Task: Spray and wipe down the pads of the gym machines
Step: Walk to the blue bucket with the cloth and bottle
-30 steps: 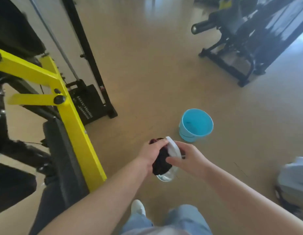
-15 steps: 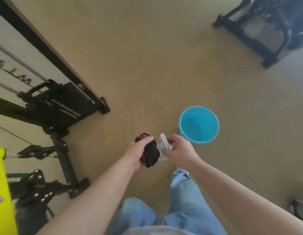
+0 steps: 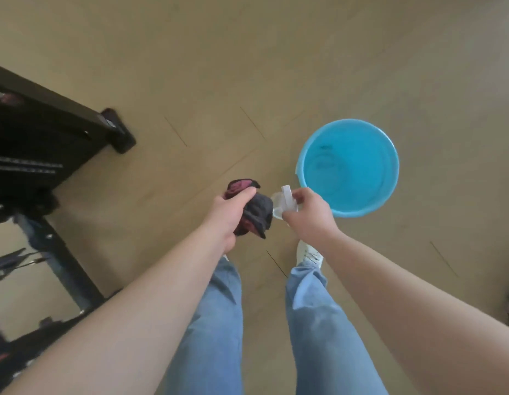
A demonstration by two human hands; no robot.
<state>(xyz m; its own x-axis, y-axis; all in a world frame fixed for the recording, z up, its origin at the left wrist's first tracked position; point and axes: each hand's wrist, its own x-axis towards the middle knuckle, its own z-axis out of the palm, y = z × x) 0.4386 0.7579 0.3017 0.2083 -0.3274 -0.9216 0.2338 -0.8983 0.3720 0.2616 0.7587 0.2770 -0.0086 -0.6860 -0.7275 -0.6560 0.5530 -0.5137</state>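
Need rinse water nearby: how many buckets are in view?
1. The blue bucket stands on the floor just beyond the right hand; others may sit outside the frame.

Left hand [image 3: 229, 213] grips cloth [image 3: 257, 212]; right hand [image 3: 307, 216] grips spray bottle [image 3: 286, 198]; both arms outstretched.

Two hands: left hand [image 3: 229, 216], right hand [image 3: 307, 215]. One cloth [image 3: 257, 213] (dark grey and maroon) in the left fingers, one spray bottle [image 3: 284, 199] in the right fingers. One blue bucket [image 3: 361, 213] just beyond the right fingers. One white sneaker [image 3: 307, 253] beneath them.
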